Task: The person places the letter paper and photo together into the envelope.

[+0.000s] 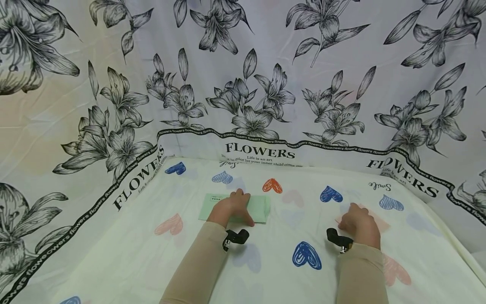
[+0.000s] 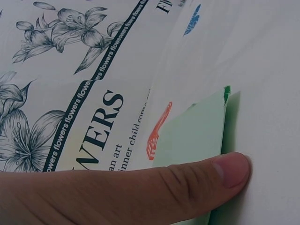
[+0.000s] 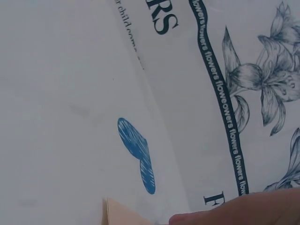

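A flat, pale green paper envelope (image 1: 259, 207) with a small printed box near its upper left corner lies on the white cloth. My left hand (image 1: 232, 207) holds it across its width, thumb at the near edge and fingers at the far edge. In the left wrist view the thumb (image 2: 206, 185) presses along the envelope's edge (image 2: 197, 136). On the right, my right hand (image 1: 360, 223) grips a small peach-pink piece of paper (image 1: 381, 223), mostly hidden under the hand. Only a corner of this paper (image 3: 123, 214) shows in the right wrist view, beside a finger.
A white cloth (image 1: 133, 257) printed with coloured hearts covers the surface. Behind it and at both sides hangs a curtain (image 1: 262, 55) with black line-drawn lilies and a dark lettered band. Black wrist mounts (image 1: 237, 236) sit on both wrists, over beige sleeves (image 1: 197, 270).
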The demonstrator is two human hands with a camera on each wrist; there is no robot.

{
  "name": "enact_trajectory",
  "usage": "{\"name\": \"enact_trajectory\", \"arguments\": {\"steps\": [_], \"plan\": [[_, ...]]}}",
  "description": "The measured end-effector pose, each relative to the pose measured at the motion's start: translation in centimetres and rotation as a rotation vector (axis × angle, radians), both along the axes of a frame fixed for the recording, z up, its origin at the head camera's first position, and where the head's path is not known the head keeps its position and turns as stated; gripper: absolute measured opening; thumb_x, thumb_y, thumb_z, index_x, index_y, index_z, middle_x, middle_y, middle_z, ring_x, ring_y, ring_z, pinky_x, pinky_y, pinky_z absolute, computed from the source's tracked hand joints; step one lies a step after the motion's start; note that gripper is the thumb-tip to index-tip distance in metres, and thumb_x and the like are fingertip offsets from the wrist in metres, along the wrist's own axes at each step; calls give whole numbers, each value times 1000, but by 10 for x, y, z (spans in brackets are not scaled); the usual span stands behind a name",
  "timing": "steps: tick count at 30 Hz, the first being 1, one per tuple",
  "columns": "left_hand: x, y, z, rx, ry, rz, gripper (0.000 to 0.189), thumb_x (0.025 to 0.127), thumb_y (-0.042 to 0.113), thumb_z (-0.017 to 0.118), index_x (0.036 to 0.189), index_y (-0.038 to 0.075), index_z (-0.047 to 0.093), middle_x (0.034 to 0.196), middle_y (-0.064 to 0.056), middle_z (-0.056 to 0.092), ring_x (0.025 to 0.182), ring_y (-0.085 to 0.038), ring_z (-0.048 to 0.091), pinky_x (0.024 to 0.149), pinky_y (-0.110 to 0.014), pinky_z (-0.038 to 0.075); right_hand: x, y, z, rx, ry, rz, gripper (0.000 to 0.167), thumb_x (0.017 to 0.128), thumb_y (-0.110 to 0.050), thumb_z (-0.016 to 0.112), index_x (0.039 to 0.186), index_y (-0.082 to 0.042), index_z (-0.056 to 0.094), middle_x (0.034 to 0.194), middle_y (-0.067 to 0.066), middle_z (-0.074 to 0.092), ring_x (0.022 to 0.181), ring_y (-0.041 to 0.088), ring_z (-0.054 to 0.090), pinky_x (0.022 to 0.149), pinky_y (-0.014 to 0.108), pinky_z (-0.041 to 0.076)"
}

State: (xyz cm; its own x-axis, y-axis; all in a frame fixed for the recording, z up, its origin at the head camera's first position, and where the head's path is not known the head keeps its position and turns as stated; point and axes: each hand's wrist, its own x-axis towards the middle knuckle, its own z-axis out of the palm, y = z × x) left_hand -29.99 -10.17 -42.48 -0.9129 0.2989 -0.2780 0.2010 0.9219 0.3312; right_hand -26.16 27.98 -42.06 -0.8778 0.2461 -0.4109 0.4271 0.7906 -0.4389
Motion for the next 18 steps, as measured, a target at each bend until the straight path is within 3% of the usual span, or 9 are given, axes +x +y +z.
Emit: {"name": "enact_trajectory", "arguments": {"steps": [3,7,10,12,15,18], "plan": [[0,0,0,10,0,7,101,70,46,93,153,13,46,141,-12,43,120,-28,43,97,-50,46,2,0,2,-16,3,22,89,93,-15,70,155,14,13,139,46,23,116,59,36,104,71,33],[0,0,1,8,4,3,101,70,46,93,153,13,47,140,-12,43,120,-28,43,97,-50,46,6,3,5,-91,18,13,75,95,-27,67,149,11,32,133,40,36,113,52,41,102,66,37],[0,0,1,-1,5,-2,100,70,47,93,153,13,47,139,-11,43,119,-28,43,97,-49,46,10,4,7,-173,50,-10,77,95,-37,66,149,9,35,141,36,39,121,51,40,108,65,31],[-1,0,1,2,2,2,100,70,47,93,152,13,47,139,-11,43,119,-28,43,96,-50,47,11,4,9,-199,65,-9,85,96,-42,63,154,10,28,150,36,33,128,52,36,113,66,23],[-1,0,0,0,2,4,100,70,47,93,152,13,47,139,-11,43,119,-28,43,96,-50,47,9,5,11,-166,80,35,82,100,-42,57,152,14,27,148,37,35,127,52,38,114,66,22],[-1,0,0,-4,1,-1,101,70,47,93,153,13,47,139,-11,43,120,-28,43,97,-49,46,4,6,12,-116,80,74,70,103,-35,51,145,18,35,134,36,46,114,46,46,110,65,30]]}}
